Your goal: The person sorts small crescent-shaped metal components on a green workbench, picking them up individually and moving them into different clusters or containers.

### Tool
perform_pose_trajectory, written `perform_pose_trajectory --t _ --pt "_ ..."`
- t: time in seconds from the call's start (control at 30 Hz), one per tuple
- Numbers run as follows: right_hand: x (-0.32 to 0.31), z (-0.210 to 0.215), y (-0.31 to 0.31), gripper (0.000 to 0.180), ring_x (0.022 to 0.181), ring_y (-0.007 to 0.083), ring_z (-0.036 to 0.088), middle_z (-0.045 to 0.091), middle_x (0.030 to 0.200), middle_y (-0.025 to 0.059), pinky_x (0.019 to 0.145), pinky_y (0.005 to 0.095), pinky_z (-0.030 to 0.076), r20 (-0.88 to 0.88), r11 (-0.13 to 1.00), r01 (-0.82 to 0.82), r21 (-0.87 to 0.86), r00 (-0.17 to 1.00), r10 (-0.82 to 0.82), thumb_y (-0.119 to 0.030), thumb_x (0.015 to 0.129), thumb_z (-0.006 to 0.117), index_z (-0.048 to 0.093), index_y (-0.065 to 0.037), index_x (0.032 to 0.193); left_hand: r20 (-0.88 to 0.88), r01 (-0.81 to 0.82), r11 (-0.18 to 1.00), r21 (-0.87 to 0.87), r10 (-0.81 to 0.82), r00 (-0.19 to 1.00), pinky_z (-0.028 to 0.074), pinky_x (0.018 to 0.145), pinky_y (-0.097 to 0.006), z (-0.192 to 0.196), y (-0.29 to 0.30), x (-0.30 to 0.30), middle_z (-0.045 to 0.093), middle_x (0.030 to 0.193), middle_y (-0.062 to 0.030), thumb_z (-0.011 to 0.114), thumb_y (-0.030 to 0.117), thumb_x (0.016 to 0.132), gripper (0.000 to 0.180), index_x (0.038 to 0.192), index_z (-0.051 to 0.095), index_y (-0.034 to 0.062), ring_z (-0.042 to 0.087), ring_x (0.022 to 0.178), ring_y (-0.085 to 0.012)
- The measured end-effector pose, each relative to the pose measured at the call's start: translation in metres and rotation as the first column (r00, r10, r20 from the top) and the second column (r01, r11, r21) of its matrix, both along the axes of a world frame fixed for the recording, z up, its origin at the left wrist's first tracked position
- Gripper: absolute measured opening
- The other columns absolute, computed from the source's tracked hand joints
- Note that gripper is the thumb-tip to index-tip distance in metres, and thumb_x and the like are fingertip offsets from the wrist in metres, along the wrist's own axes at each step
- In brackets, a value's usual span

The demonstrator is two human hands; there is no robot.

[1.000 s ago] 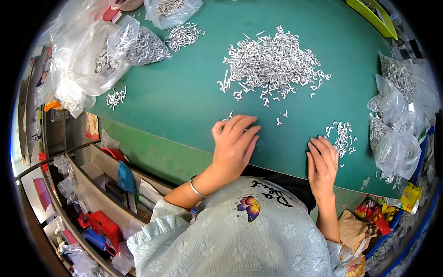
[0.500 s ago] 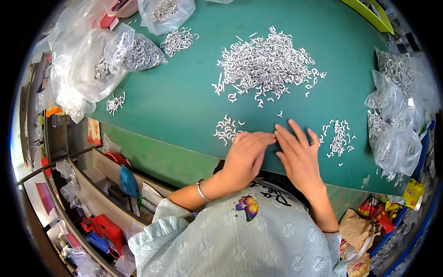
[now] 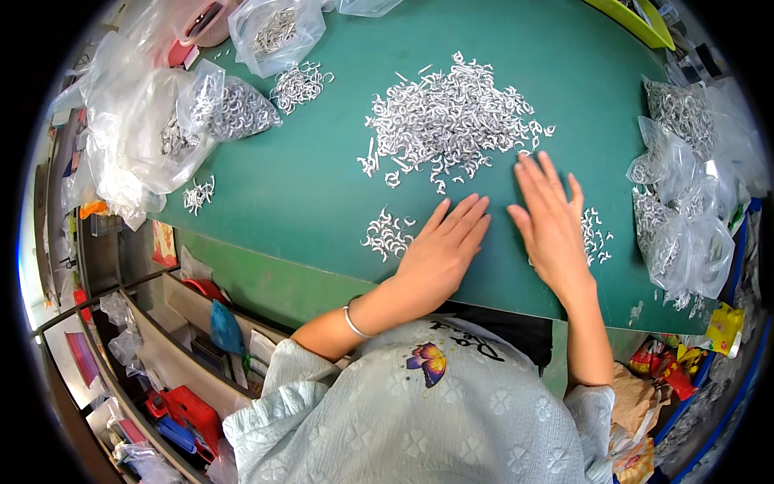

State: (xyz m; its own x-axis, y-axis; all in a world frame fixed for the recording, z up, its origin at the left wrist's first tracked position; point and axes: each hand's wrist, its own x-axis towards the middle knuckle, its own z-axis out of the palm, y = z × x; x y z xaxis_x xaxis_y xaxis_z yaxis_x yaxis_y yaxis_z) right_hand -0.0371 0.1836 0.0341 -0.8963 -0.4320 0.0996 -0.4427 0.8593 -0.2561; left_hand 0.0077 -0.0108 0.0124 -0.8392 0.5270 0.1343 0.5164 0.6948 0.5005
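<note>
A large heap of small curved silvery pieces (image 3: 451,117) covers the middle of the green tabletop. My right hand (image 3: 552,222) lies palm down with fingers stretched, its fingertips at the heap's near right edge; nothing shows in it. Beneath and beside that hand is a loose patch of similar pieces (image 3: 595,238), partly hidden by it. My left hand (image 3: 445,246), with a bangle at the wrist, is flat with fingers extended toward the heap. Just left of its knuckles sits a smaller group of crescent-shaped pieces (image 3: 388,235).
Clear plastic bags of pieces (image 3: 238,109) crowd the table's left side, near two small piles (image 3: 300,86). More filled bags (image 3: 685,242) line the right edge. A yellow-green tray (image 3: 641,24) stands at the far right. Open drawers (image 3: 193,331) are below the left table edge.
My right hand has reached forward and right, to the heap's edge. My left hand has shifted slightly right and its fingers have straightened. The hands, close together before, are now apart.
</note>
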Motion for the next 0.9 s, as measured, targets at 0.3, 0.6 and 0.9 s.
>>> perform_pose_trajectory --t 0.3,0.6,0.9 --pt "0.058 0.004 0.019 0.059 0.141 0.0308 0.034 0.042 0.148 0.0129 0.113 0.0588 0.02 0.063 0.956 0.192 0.223 0.976 -0.211 -0.026 0.088 0.066 0.048 0.003 0.135 0.077 -0.24 0.971 -0.007 0.24 0.968 0.02 0.113 -0.06 0.011 -0.047 0.033 0.051 0.14 -0.0134 0.065 0.003 0.084 0.042 0.125 0.056 -0.0008 0.045 0.134 -0.0299" --pt "-0.002 -0.01 -0.027 0.062 0.143 0.0317 0.029 0.033 0.153 0.0123 0.113 0.0548 0.025 0.105 0.997 -0.071 -0.036 0.992 0.075 -0.024 0.089 0.065 0.041 -0.001 0.141 0.03 -0.478 0.861 0.176 0.48 0.877 0.025 0.113 -0.053 0.011 -0.052 0.023 0.059 0.129 -0.0108 0.065 -0.002 0.084 0.037 0.119 0.061 0.0048 0.053 0.125 -0.0297" --pt "0.007 0.004 -0.02 0.058 0.143 0.0322 0.029 0.038 0.151 0.0118 0.114 0.0511 0.023 0.189 0.963 -0.095 -0.25 0.971 0.145 -0.019 0.089 0.065 0.044 -0.004 0.141 0.044 -0.36 0.921 0.149 0.357 0.933 0.022 0.111 -0.061 0.003 -0.043 0.027 0.054 0.133 -0.0102 0.068 0.002 0.081 0.036 0.117 0.062 0.0047 0.049 0.127 -0.0314"
